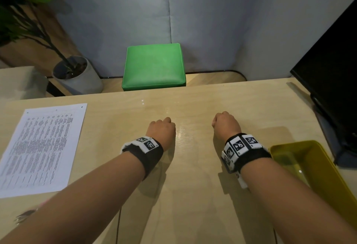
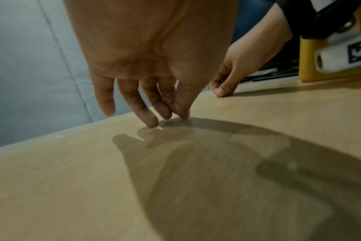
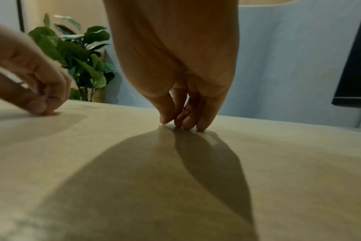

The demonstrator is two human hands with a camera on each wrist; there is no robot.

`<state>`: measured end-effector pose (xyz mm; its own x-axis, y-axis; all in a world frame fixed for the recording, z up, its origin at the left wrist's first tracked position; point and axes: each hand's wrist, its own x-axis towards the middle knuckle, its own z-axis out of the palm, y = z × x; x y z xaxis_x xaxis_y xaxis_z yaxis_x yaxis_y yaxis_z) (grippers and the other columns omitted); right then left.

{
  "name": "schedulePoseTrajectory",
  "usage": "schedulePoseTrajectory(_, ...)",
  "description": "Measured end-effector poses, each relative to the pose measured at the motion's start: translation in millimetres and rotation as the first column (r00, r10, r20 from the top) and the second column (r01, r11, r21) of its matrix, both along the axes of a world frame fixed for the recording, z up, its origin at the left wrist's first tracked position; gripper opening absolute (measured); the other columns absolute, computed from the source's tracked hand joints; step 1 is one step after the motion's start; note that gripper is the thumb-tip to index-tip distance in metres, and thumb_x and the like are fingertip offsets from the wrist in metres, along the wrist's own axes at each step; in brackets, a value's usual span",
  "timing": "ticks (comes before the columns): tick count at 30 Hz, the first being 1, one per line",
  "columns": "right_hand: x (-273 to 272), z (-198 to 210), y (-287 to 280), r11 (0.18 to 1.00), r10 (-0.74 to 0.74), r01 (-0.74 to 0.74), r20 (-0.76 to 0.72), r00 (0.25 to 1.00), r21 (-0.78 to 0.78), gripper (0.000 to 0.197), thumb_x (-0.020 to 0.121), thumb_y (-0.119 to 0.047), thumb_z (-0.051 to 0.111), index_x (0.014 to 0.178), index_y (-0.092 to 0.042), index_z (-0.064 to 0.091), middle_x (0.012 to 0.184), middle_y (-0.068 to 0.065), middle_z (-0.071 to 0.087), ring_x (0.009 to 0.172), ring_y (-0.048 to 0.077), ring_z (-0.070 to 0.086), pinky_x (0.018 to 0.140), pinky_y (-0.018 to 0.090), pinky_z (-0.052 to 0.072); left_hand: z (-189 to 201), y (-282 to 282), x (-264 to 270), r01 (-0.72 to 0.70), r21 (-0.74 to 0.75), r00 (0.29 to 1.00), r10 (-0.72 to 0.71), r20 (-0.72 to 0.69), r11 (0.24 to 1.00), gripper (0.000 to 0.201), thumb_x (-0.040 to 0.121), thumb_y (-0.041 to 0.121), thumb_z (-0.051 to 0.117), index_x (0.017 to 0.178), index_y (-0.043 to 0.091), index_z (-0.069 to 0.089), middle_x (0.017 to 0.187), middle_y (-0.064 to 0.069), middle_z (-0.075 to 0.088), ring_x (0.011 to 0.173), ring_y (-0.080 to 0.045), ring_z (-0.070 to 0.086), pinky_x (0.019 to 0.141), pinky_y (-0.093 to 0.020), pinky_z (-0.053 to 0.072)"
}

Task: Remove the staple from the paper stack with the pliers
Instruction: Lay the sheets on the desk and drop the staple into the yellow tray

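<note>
A printed paper stack (image 1: 42, 147) lies flat on the wooden table (image 1: 193, 104) at the left, with small dark marks along its far edge; I cannot tell which is the staple. A metal tool with a pinkish part, likely the pliers (image 1: 25, 215), shows at the near left, mostly hidden by my left forearm. My left hand (image 1: 162, 127) (image 2: 155, 114) rests mid-table, fingertips on the bare wood, holding nothing. To its right my right hand (image 1: 225, 124) (image 3: 181, 120) does the same, also without anything in it.
A yellow tray (image 1: 286, 145) sits at the near right beside my right wrist. A black monitor (image 1: 332, 69) stands along the right edge. Beyond the table's far edge are a green cushioned stool (image 1: 154, 66) and a potted plant (image 1: 81, 77).
</note>
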<state>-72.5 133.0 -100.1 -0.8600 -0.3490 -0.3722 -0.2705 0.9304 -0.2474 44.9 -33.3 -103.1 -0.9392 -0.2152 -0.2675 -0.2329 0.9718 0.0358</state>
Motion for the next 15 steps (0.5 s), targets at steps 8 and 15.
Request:
schedulePoseTrajectory(8, 2, 12, 26, 0.927, -0.218, 0.259, 0.173, 0.96, -0.27, 0.02, 0.089, -0.004, 0.04, 0.087, -0.011, 0.059, 0.104, 0.011, 0.064, 0.095, 0.028, 0.061, 0.08, 0.035, 0.049, 14, 3, 3, -0.108, 0.184, 0.994, 0.112, -0.013, 0.977, 0.02, 0.094, 0.021, 0.044, 0.104, 0.013, 0.059, 0.112, -0.007, 0.053, 0.09, -0.031, 0.061, 0.075, -0.034, 0.041)
schedulePoseTrajectory(15, 13, 7, 23, 0.982, -0.031, 0.036, 0.032, 0.999, -0.185, 0.023, 0.093, -0.016, 0.055, 0.11, -0.016, 0.071, 0.115, 0.009, 0.065, 0.101, 0.027, 0.063, 0.084, 0.032, 0.049, 12, 6, 8, -0.111, 0.198, 0.993, 0.116, -0.01, 0.974, 0.021, 0.094, 0.021, 0.043, 0.106, 0.012, 0.059, 0.113, -0.008, 0.054, 0.09, -0.032, 0.061, 0.081, -0.038, 0.048)
